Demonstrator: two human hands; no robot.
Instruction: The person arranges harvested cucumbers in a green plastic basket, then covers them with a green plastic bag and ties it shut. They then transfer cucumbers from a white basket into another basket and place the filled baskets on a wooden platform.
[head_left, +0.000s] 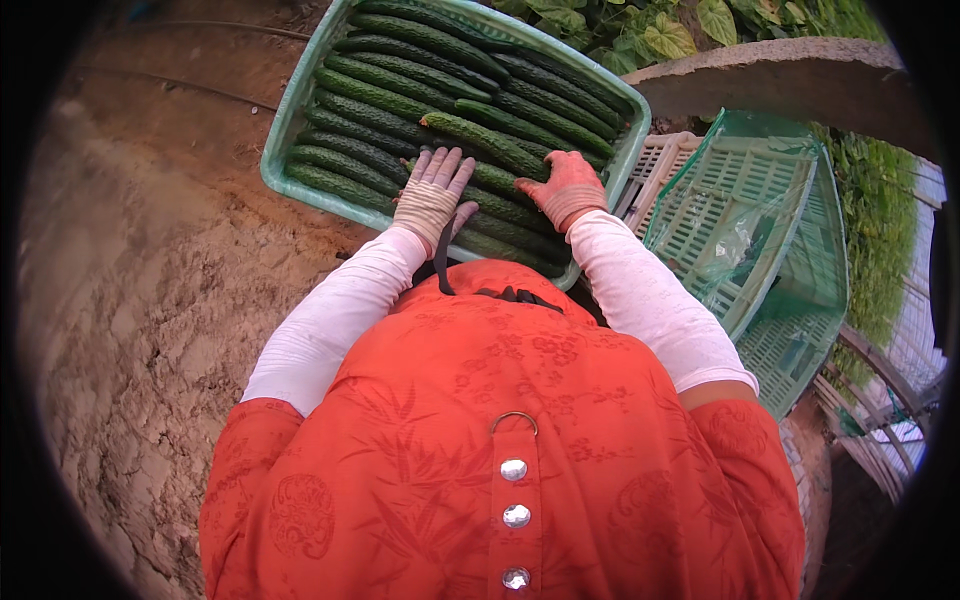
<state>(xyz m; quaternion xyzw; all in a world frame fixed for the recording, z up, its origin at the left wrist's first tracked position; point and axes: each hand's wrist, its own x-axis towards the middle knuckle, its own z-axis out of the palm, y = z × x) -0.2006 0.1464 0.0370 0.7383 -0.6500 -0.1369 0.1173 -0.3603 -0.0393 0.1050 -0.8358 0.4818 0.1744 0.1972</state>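
Two layered rows of dark green, bumpy cucumbers (375, 97) fill a crate (300, 112) lined with pale green plastic film. My left hand (436, 187), in a pale glove with a ribbed cuff, lies flat on the cucumbers near the crate's near side, fingers stretched and thumb out. A lighter cucumber (484, 139) rests slantwise on top of the others. Around its right end curl the thumb and fingers of my right hand (568, 187), in an orange-red glove. That end of the cucumber is partly hidden by the hand.
Right of the crate stand green plastic crates (735, 202) with green film over them, beside a pale slatted crate (660, 169). A curved concrete-like beam (780, 75) crosses behind. Leafy plants (637, 34) grow at the back; bare soil (150, 337) spreads to the left.
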